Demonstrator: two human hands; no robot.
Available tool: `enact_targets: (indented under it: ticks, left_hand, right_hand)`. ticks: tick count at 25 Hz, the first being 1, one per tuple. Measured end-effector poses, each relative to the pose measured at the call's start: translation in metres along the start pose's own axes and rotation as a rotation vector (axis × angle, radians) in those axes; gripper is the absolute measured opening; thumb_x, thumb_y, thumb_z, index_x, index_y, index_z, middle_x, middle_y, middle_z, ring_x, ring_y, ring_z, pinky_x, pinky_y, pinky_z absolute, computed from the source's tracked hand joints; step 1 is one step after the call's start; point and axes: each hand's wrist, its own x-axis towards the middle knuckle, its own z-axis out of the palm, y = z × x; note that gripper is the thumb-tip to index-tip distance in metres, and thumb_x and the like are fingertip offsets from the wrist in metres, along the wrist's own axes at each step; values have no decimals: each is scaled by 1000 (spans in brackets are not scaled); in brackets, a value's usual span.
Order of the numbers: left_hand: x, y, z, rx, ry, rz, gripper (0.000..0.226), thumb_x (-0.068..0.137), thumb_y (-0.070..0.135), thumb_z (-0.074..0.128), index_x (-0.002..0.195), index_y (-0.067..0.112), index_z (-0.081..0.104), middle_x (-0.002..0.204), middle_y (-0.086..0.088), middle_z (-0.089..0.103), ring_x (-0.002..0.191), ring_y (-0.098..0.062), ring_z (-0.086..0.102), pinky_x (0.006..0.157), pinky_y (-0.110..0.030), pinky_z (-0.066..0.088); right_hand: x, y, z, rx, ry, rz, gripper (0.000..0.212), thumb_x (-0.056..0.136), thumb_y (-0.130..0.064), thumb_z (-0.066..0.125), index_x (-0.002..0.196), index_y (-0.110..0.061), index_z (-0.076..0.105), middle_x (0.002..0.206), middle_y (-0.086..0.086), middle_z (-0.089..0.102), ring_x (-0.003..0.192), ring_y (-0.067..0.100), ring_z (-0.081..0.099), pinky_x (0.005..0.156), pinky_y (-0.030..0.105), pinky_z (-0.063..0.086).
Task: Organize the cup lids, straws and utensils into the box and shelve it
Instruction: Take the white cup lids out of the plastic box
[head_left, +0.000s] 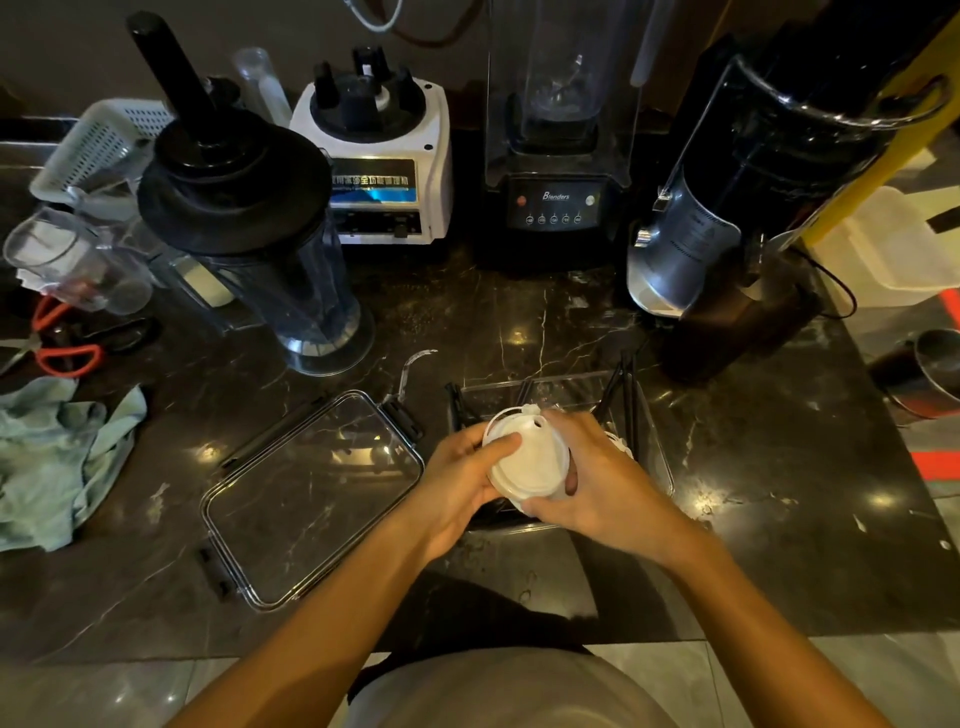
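Both hands hold a stack of white cup lids (527, 460) just above a clear plastic box (652, 441) on the dark marble counter. My left hand (460, 480) grips the stack's left side, thumb across the top lid. My right hand (597, 478) wraps the right and near side. Black straws (626, 400) lean in the box's far right corner, and more dark pieces stand at its far left (456, 405). Another white lid edge (621, 444) shows inside the box behind my right hand. The box's clear lid (311, 493) with black clips lies flat to the left.
A blender jug with black lid (249, 228), a white blender base (384, 161), a black blender (558, 156) and a grinder (727, 208) line the back. Red-handled scissors (67, 353) and a pale green cloth (57, 457) lie at the left. A clear plastic utensil (413, 366) lies behind the box lid.
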Motion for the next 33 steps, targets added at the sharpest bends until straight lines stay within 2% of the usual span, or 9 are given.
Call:
enact_targets:
  ticks: [2,6,10,12,16,21,25,29,33]
  left_hand:
    - [-2,0,-2,-32,-1,-8,27,99,14,67,125,12,71,121,-13,77,114,-27,73,89,-33,62]
    - [-6,-4,-8,-36,7,7,34,96,7,67,130,7,67,123,-16,75,115,-30,72,90,-34,62]
    - [-8,-5,-9,11,133,7,32,93,5,71,125,7,70,116,-13,78,110,-29,74,81,-32,62]
    - [-6,-3,-14,25,239,41,32,91,4,74,121,10,70,114,-10,77,109,-27,74,76,-29,63]
    - [-5,4,-29,12,311,85,34,92,4,72,126,9,67,123,-11,73,115,-26,70,83,-33,64]
    - [-9,1,-33,-109,308,70,20,100,25,64,114,14,73,109,-2,81,111,-24,73,85,-35,64]
    - [-10,-3,-32,-70,281,87,28,104,24,57,121,9,72,118,-10,78,114,-29,72,88,-38,63]
    - [-10,0,-31,-59,311,78,27,104,24,58,121,8,72,119,-11,77,116,-29,71,96,-43,60]
    - [-10,3,-31,-27,311,80,28,104,23,58,122,6,71,120,-13,76,114,-28,71,89,-36,61]
  right_hand:
    - [0,1,3,-12,1,8,102,74,-55,84,155,-36,24,145,-14,34,126,8,44,100,32,52]
    - [1,5,15,7,-15,47,105,79,-47,83,158,-40,15,153,-15,29,125,3,39,93,15,42]
    - [0,10,17,35,-79,112,113,71,-62,82,159,-39,13,155,-13,32,121,9,52,97,29,51]
    - [1,18,12,-45,-66,173,114,69,-69,78,159,-34,18,152,-9,35,123,15,52,97,35,51]
    - [9,29,11,-446,-31,188,95,80,-62,73,155,-19,36,150,4,42,137,24,40,109,39,41]
    - [24,27,21,-575,-86,144,88,74,-72,68,143,-19,52,138,4,46,124,24,40,105,39,38]
    - [30,24,22,-679,-129,148,89,69,-80,63,133,-19,57,128,2,55,118,25,41,101,41,36]
    - [34,23,22,-613,-150,172,78,69,-77,66,123,-21,58,121,-1,58,116,23,42,99,41,35]
    - [36,27,20,-388,-136,193,42,85,-48,71,117,-25,57,103,-7,65,114,22,50,100,41,34]
